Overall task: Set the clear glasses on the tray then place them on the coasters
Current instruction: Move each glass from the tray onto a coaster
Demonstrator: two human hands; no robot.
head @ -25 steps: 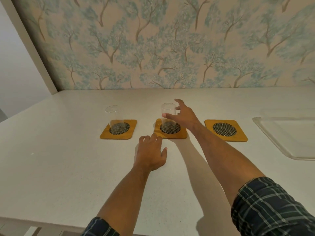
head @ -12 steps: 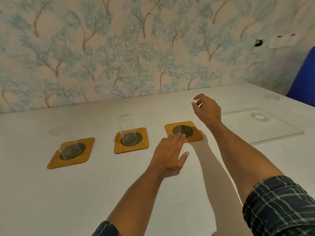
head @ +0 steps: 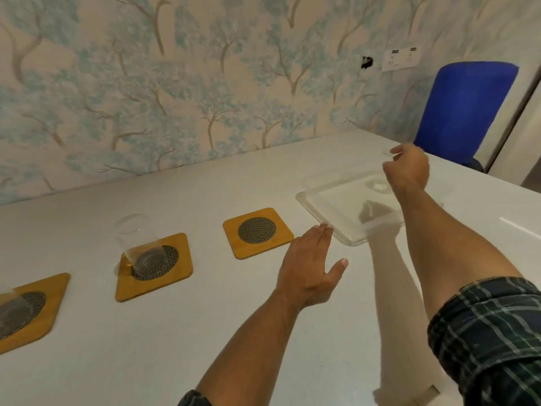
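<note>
Item: third clear glass [head: 382, 183], upright on the clear tray [head: 330, 213], at the tray's far right part. We make out little beyond a faint rim near the fingers and a base ring on the tray floor; its walls are nearly lost against the white table [head: 146, 347]

Right hand [head: 408, 171]: over the tray, directly at the glass, fingers curled toward the thumb around the rim area. Whether they already pinch the glass or stand just off it, we cannot tell

Left hand [head: 307, 273]: flat, palm down, fingers together and thumb out, holding nothing; fingertips at the tray's near-left corner

Destination: empty coaster [head: 257, 232], just left of the tray's near-left corner, between the tray and the occupied coaster [head: 155, 266], which carries a second glass [head: 137, 238]. A further coaster [head: 32, 309] at the left edge carries another glass [head: 13, 310], blurred and cut off

Governing relation, as we judge it: the glass lies under the right hand, long axis vertical; the free coaster lies to the left and nearer us. The left hand is nearer the coaster, the right far nearer the glass, so we take the carry to be a leftward, inward sweep across the tray rim, glass kept upright
</note>
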